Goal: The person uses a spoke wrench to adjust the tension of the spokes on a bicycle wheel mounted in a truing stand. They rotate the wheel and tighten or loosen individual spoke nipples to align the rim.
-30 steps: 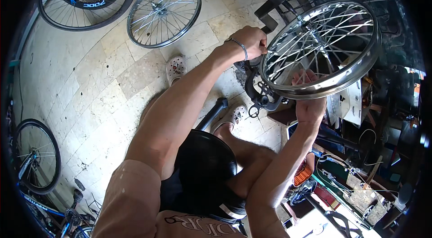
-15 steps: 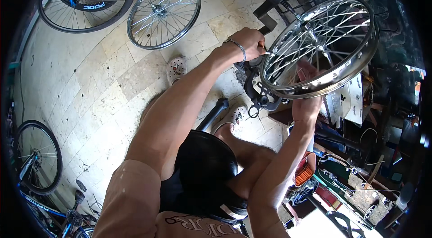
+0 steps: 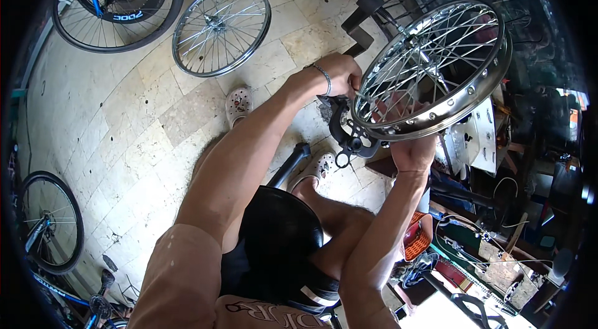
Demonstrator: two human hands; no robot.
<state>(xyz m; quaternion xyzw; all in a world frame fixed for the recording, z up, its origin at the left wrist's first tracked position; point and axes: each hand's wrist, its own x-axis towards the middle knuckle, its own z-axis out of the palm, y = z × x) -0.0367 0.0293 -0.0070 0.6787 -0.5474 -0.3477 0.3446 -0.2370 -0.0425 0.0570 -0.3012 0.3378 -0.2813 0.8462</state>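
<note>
A spoked bicycle wheel [image 3: 430, 118] with a shiny bare metal rim and no tyre is held at its axle by a dark stand [image 3: 367, 11], on my right. My left hand [image 3: 342, 75] is closed in a fist against the rim's left edge. The slim metal-tipped tool seen in it earlier is now mostly hidden by the fingers and rim. My right hand [image 3: 412, 153] reaches up behind the near lower rim. Its fingers show only in part through the spokes, so their grip is unclear.
A second bare wheel [image 3: 218, 30] lies on the tiled floor. Bicycles with tyres stand at the upper left [image 3: 118, 2] and lower left [image 3: 53, 223]. A black crank-like part [image 3: 355, 139] sits below the wheel. An orange basket [image 3: 417, 235] and a cluttered bench [image 3: 504, 267] are at right.
My left hand has turned slightly and the tool's tip no longer shows. My right hand has shifted a little behind the rim. The whole view has moved slightly.
</note>
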